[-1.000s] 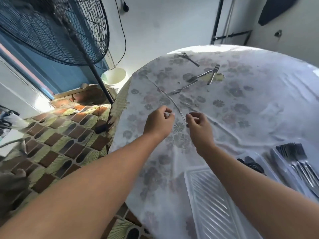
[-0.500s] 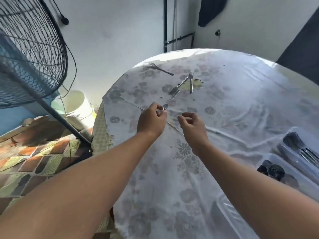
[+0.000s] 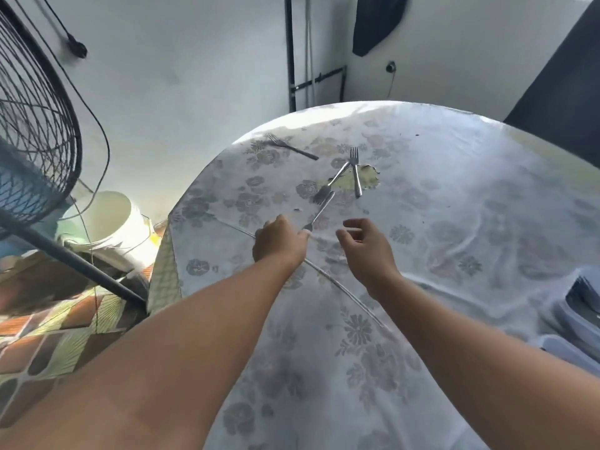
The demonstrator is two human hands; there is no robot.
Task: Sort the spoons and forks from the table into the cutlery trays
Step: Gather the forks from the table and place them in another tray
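Observation:
Several forks lie on the round table with a flowered cloth point(image 3: 454, 222). My left hand point(image 3: 280, 241) is curled, its fingertips pinched on the near end of the closest fork point(image 3: 319, 211), which still rests on the cloth. My right hand point(image 3: 367, 246) hovers just right of it, fingers apart and holding nothing. Two crossed forks point(image 3: 355, 172) lie beyond, over a torn patch in the cloth. One more fork point(image 3: 292, 147) lies near the far left rim. The cutlery trays point(image 3: 584, 306) show only partly at the right edge; their contents are hidden.
A large standing fan point(image 3: 35, 141) with a slanted pole is at the left, with a white bucket point(image 3: 110, 222) on the tiled floor below it. The table's left edge drops off close to my left forearm. White walls and a dark pipe stand behind.
Both hands have moved farther over the table toward the forks. My left hand has reached the closest fork's near end, and my right hand has opened its fingers.

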